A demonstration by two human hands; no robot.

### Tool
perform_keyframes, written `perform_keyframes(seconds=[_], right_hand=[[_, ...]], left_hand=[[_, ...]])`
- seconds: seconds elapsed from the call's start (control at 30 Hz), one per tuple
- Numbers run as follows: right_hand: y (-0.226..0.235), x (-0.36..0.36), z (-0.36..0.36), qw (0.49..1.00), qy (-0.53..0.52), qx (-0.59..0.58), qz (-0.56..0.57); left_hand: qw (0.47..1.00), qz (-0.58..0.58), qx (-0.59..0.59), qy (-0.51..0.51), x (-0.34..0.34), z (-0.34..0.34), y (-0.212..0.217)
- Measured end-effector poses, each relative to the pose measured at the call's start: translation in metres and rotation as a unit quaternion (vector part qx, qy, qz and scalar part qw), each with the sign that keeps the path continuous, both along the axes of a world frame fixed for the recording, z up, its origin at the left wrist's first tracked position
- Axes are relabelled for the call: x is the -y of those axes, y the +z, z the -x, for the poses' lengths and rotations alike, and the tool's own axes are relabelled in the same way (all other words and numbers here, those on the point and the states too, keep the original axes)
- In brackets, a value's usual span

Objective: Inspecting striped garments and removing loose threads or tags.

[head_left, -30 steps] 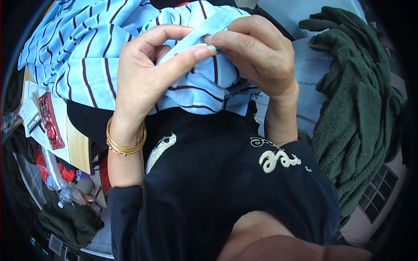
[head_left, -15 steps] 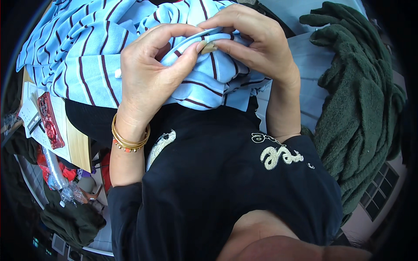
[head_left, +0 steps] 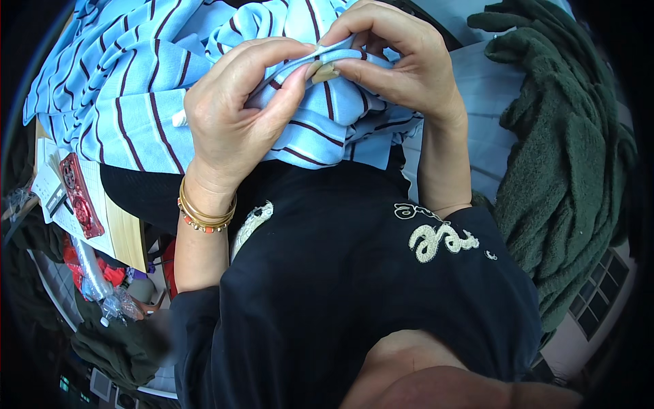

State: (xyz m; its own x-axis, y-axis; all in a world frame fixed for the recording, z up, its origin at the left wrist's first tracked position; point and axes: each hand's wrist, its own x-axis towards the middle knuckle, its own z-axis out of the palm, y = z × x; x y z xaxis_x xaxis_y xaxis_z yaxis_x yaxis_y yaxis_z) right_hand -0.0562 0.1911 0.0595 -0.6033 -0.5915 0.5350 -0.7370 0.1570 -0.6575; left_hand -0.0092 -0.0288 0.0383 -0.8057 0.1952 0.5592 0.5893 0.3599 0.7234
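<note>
Light blue knit fabric (head_left: 129, 126) with dark and white stripes lies bunched across my lap. My left hand (head_left: 238, 102) pinches a folded edge of it between thumb and fingers. Close beside, my right hand (head_left: 409, 61) pinches the same fold, the two thumb tips almost touching. A small tan spot (head_left: 325, 73) shows at the thumbs; whether it is a nail or a separate piece I cannot tell. Some of the right fingers are hidden behind the cloth. A small white bit (head_left: 179, 119) pokes out next to my left hand.
Dark green fuzzy fabric (head_left: 558, 143) hangs in a heap at my right. To the left, a red phone case (head_left: 82, 198) rests on papers over a wooden board (head_left: 126, 238). Below that are a clear plastic bottle (head_left: 92, 273) and more dark green cloth (head_left: 119, 347).
Both hands keep their pinch on the fold. My left hand has tilted slightly, its wrist a little farther right. The cloth has shifted barely upward.
</note>
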Motion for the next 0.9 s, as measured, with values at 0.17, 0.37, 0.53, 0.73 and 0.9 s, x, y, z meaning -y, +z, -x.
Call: perform_keyframes(seconds=[0.17,0.37,0.53,0.73,0.9], right_hand=[[-0.006,0.003,0.003,0.994,0.057,0.043,0.087],[-0.004,-0.004,-0.001,0.986,-0.054,0.154,-0.029],[-0.037,0.002,0.019,0.986,0.079,-0.108,0.097],[-0.052,0.003,0.015,0.985,0.064,-0.096,0.124],[-0.011,0.013,-0.023,0.971,-0.079,0.210,0.080]], left_hand=[[1.000,-0.002,-0.019,0.004,0.000,0.002,-0.004],[0.994,-0.034,-0.093,-0.036,-0.002,0.009,-0.009],[0.994,-0.002,-0.111,-0.017,0.001,0.006,-0.006],[0.991,-0.022,-0.134,0.001,-0.001,0.007,-0.010],[0.990,-0.023,-0.136,0.031,-0.003,0.004,-0.009]])
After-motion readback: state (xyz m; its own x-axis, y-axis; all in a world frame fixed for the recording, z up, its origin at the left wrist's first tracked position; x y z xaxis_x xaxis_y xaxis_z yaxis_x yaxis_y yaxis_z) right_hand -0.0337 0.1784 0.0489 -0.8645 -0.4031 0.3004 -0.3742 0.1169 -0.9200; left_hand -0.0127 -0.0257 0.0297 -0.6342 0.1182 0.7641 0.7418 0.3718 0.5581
